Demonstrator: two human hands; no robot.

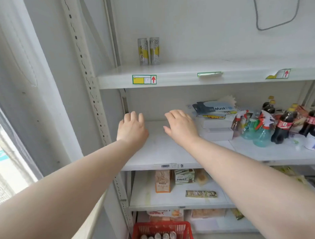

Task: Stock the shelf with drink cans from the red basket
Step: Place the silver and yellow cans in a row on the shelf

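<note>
The left hand (pixel 131 131) hovers over the left end of the middle shelf (pixel 163 155), fingers relaxed, holding nothing — two slim cans (pixel 148 51) stand on the shelf above, and more wait in the red basket (pixel 139 233) below (only their tops show). The right hand (pixel 181 128), just beside it, is equally loose and empty; the step seems to lie between placements, so next comes a reach down into the basket for a can.
</note>
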